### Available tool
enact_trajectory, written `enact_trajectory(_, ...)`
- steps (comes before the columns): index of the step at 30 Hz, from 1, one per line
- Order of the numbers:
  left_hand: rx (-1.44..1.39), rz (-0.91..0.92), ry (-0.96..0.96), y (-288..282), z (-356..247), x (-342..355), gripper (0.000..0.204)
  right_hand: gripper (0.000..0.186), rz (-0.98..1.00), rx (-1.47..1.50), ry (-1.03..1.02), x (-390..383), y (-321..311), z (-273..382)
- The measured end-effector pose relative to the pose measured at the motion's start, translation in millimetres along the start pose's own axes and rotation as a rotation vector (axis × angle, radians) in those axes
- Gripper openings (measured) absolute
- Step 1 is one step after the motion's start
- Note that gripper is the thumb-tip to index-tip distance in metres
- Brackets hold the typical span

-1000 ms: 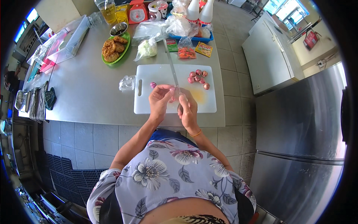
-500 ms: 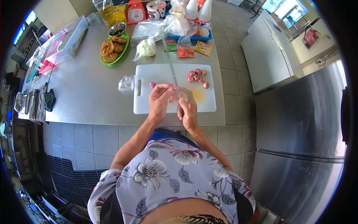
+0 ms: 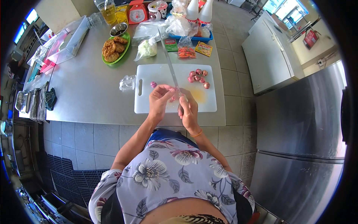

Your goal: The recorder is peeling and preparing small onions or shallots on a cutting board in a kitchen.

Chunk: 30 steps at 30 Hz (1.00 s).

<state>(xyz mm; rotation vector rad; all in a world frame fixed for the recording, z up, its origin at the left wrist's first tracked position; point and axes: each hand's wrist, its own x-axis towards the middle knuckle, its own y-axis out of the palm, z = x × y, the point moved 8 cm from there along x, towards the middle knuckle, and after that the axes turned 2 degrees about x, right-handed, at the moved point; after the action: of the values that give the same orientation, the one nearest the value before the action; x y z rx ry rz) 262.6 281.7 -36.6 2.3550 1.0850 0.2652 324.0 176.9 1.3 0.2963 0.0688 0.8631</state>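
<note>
- Hands, two: left hand (image 3: 158, 102) with fingertips pinched together, seemingly on a small pink shallot, mostly hidden; right hand (image 3: 189, 113) closed around a knife's handle.
- Knife (image 3: 172, 71), one: blade pointed away from the person, over the board.
- Board (image 3: 149, 71), one: white, on the metal surface (image 3: 85, 89), beneath both hands.
- Done, by appearance: one smooth purple shallot (image 3: 153, 84), apart at the board's left.
- In progress: the pinched shallot, just beside the blade; pink scraps (image 3: 171, 99) lay beneath, number unclear.
- Left: about eight shallots (image 3: 196, 78), seemingly in their skins, clustered at the board's upper right; some overlapped. Progress judged early.
- Plate (image 3: 128, 45), one: green, with about five fried pieces (image 3: 110, 50).
- Bowl (image 3: 118, 28), one: metal, dark contents, at the plate's far edge.
- Packets, two: green (image 3: 171, 45) and yellow (image 3: 203, 49).
- Bottles (image 3: 205, 14), two: white.
- Scale (image 3: 138, 14), one: red.
</note>
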Motion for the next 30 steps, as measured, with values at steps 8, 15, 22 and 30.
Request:
enact_trajectory(8, -0.154, 0.016, -0.076, 1.9, 7.4, -0.9, 0.019, 0.029, -0.055, -0.072, -0.04, -1.1, -0.9, 1.8)
enact_trajectory(15, -0.229, 0.088, -0.073, 1.5, 10.4, -1.7, 0.018, 0.03, -0.144, -0.083, -0.063, 4.6, -16.0, 4.6)
enact_trajectory(22, -0.071, 0.102, -0.028, 1.3, 4.7, 0.7, 0.028, 0.03, -0.083, -0.143, 0.066, 9.4, -25.7, -0.8)
enact_trajectory(30, 0.003, 0.072, -0.008, -0.4, 6.0, 3.9, 0.028, 0.034, 0.017, -0.134, 0.087, 4.4, -16.6, -2.6)
